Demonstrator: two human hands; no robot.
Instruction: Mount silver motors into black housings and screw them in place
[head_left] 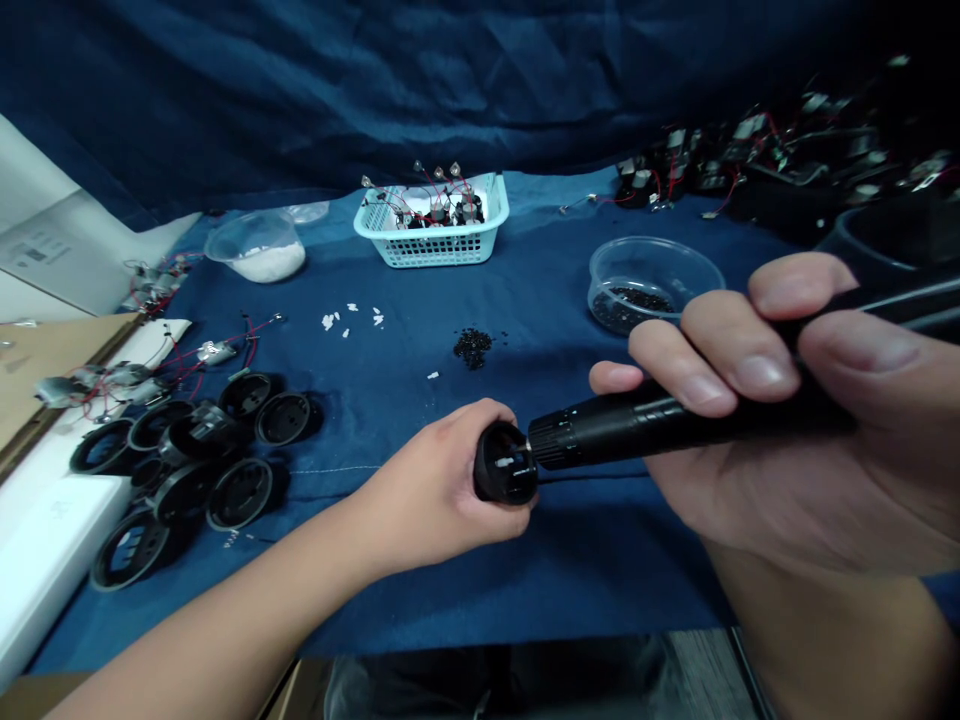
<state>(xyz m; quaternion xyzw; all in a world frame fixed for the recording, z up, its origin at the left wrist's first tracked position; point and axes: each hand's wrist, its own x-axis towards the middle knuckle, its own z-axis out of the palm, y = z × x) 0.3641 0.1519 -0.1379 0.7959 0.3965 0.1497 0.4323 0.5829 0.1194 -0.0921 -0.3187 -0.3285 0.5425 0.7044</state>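
- While the left hand (431, 490) clamps a black cap (504, 462) in its fingers, the right hand (795, 450) grips a black tube (675, 425);
- the cap sits end-on at the tube's ribbed collar (551, 445), apparently touching it;
- black rings (259, 420) lie well left of both hands.

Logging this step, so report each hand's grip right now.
Left hand: closed, holding a round black plastic cap.
Right hand: closed, holding a black ribbed cylindrical housing.
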